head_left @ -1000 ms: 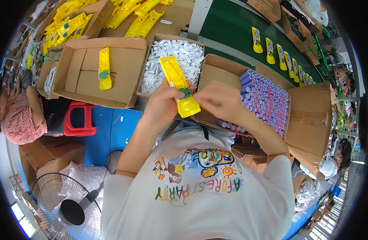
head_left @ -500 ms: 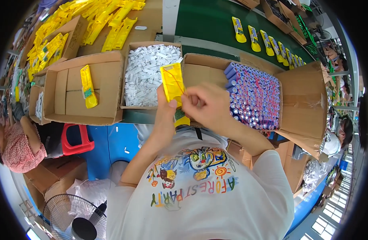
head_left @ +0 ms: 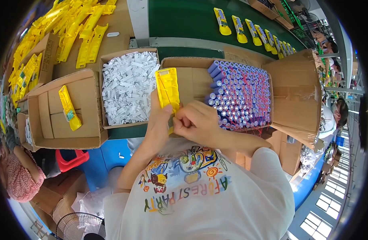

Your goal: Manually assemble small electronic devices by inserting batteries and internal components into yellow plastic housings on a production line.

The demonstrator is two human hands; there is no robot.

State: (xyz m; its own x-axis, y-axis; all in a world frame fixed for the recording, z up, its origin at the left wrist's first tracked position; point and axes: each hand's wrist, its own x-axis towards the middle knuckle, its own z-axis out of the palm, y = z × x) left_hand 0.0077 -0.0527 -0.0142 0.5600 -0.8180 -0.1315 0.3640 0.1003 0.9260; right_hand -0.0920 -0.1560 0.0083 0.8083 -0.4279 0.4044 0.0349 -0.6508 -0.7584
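Between the white pieces (head_left: 130,88) and the purple cells (head_left: 244,96), the left hand (head_left: 158,122) grips a yellow shell (head_left: 168,86). The right hand (head_left: 200,124), half a second ago at the shell's middle with a thin wire, has moved lower, fingers curled together; what they pinch, I cannot tell. Work now seems centred on the lower end. Beyond, filled shells (head_left: 254,35) line a green surface (head_left: 180,20); leftward, a co-worker (head_left: 26,178) sits near a red stool (head_left: 74,162).
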